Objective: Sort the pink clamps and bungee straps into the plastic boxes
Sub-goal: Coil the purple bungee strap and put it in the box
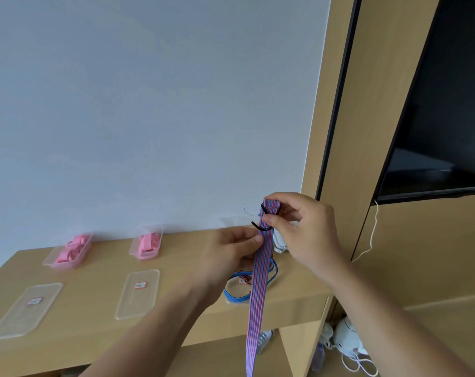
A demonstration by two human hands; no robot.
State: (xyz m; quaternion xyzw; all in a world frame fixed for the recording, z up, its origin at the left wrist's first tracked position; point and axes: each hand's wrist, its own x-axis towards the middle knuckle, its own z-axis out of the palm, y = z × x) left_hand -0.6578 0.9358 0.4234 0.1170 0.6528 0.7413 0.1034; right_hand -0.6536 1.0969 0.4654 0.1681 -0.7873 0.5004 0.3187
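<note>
Handling of the flat blue-and-pink striped elastic bungee strap (257, 300) is judged to be the step in hand. The right hand (304, 229) pinches the folded upper end of the strap between thumb and forefinger, beside the two black metal hooks (261, 227). The left hand (231, 248) pinches the strap just below those hooks. The remaining length hangs straight down from the hands, past the front edge of the light wooden desk (95, 336). Under the hands, a second, blue-edged bungee strap (236, 297) lies looped on the desk; what it rests on cannot be told. A clear plastic box (231, 221), partly hidden behind the left hand, is probably the destination. To the left of the left hand stand the nearer clamp box (146, 244) and the farther clamp box (67, 251), both holding pink clamps and both to be avoided. Recommended procedure: hold the hook end fixed with the right hand and gather the hanging length upward in even folds with the left. Turn the hooks inward so they cannot snag the looped strap. Do not stretch the elastic. Lower the bundle fully into the box before letting go, or it may spring open.
</note>
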